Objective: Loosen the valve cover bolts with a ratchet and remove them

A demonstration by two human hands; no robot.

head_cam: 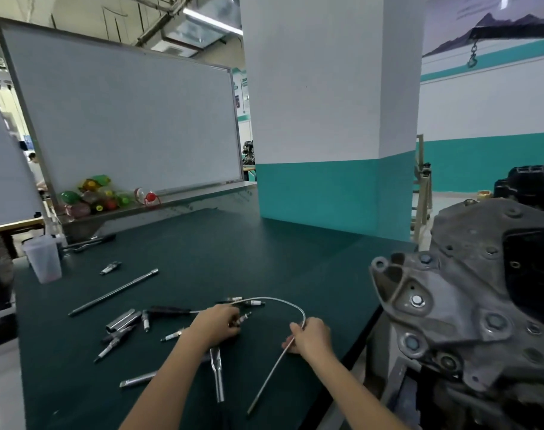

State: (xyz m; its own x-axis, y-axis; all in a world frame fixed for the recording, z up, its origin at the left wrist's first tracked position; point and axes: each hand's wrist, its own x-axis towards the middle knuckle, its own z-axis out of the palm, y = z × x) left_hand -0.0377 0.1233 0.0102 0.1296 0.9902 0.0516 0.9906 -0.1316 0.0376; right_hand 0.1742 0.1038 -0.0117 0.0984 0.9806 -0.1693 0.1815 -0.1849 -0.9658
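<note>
On the dark green table (202, 249), my left hand (216, 324) pinches a small spark plug (242, 319) at its fingertips. My right hand (311, 335) grips a long curved flexible metal rod (276, 301) where it bends; the rod's straight end (264, 383) points toward the table's near edge. A ratchet handle (218, 373) lies under my left forearm. The grey engine (469, 299) with several bolts stands at the right, apart from both hands.
Several spark plugs, sockets (121, 319) and a long extension bar (115, 291) lie scattered left of my hands. A clear plastic cup (44, 259) stands at the far left. A whiteboard (124, 119) and a white-and-teal pillar (326, 119) rise behind the table.
</note>
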